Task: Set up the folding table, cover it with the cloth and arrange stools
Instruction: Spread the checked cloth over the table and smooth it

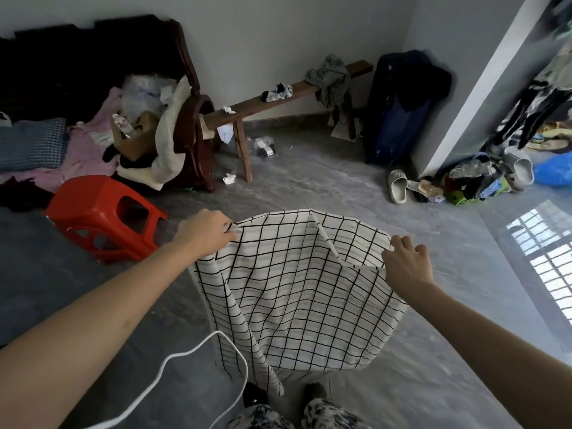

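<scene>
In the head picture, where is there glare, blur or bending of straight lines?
Head view: window glare lies on the floor at right; the hanging clothes at far right are blurred; the wide lens bends the wooden bench; the checked cloth is sharp.

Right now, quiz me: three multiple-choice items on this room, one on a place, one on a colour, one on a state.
1. Where is the stool?
A. On the floor, left of the cloth
B. On the bench
C. Beside the suitcase

2. What colour is the stool?
A. Blue
B. Red
C. White

3. How is the cloth held?
A. By the left hand only
B. Lying flat on the floor
C. By both hands, hanging down

Answers:
1. A: it stands on the grey floor, left of the left hand.
2. B: its plastic is bright red.
3. C: the left hand and right hand each grip its top edge and it drapes below them.
</scene>
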Available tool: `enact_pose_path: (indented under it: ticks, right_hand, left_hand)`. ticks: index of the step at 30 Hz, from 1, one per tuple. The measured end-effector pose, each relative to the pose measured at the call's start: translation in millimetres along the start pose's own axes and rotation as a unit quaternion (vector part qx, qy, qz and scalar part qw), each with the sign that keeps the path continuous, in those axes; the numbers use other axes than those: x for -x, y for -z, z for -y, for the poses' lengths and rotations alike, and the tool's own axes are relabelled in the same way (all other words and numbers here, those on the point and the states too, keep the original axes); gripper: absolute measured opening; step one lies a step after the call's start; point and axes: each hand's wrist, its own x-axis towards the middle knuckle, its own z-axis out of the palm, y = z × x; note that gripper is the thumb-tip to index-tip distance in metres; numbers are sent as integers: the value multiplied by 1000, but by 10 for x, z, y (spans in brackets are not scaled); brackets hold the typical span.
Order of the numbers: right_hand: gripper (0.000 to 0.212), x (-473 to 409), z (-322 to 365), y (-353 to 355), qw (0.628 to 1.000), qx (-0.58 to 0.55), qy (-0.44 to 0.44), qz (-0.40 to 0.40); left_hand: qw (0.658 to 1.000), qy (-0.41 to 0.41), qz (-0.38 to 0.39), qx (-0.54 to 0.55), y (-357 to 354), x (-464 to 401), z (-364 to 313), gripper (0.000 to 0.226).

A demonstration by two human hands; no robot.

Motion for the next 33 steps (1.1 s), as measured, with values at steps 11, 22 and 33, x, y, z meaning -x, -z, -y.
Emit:
enact_pose_path:
  ticks: [11,22,33]
  right_hand:
    - [33,-165,-214,-128,997,-47,-44,50]
    - [27,-290,-244,-75,990,-110,-50,77]
    - [24,-542,-250,91,988,-115,-75,65]
  left_hand:
    - [996,42,-24,-70,262,15,628,34]
    - [982,-46,75,-166,99,56,906,24]
    - [983,19,48,-175,319,-203,1148,21]
